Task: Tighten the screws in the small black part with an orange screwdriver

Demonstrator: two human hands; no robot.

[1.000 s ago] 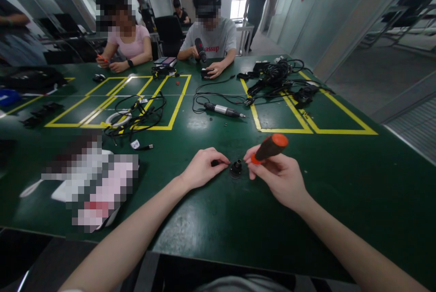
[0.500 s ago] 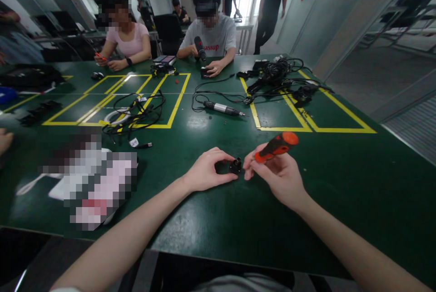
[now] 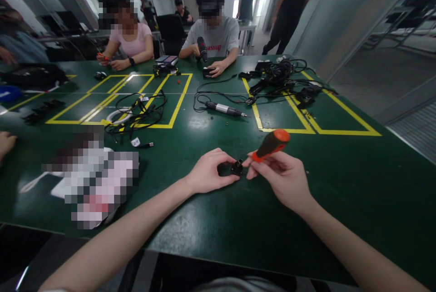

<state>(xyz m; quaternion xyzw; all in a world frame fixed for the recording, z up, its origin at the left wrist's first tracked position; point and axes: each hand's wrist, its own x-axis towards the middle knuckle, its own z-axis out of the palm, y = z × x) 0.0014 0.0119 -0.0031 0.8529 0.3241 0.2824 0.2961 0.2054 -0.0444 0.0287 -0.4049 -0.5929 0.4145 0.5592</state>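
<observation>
Green table; left hand pinches small black part; right hand grips orange-handled screwdriver.

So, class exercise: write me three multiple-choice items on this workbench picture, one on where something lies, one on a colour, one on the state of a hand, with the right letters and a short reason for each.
1. Where is the small black part?
A. on the green table, between the two hands
B. inside a yellow-taped box
C. on the floor

2. What colour is the handle of the screwdriver?
A. blue and white
B. orange and black
C. all green

3. What is the right hand doing?
A. lying flat and empty
B. gripping a cable
C. closed around the screwdriver

Answers:
1 A: it sits on the tabletop, with the left hand touching it.
2 B: orange cap, black grip.
3 C: the fingers wrap the tool near its shaft end.
</observation>
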